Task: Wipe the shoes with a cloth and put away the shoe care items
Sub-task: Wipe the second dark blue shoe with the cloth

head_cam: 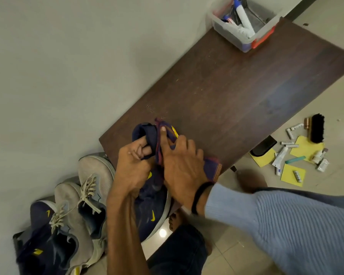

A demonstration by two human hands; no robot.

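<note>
a dark wooden table (236, 92) stands against a grey wall (68, 66).

Open tabletop (226, 92) up to corner bin (231, 36)

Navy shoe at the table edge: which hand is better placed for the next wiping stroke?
Right. The right hand holds the cloth against the navy shoe; the left hand grips the shoe's collar, steadying it.

Plain grey wall (68, 56), dark wooden bench (246, 86) against it, beige tiled floor (342, 104)
</note>
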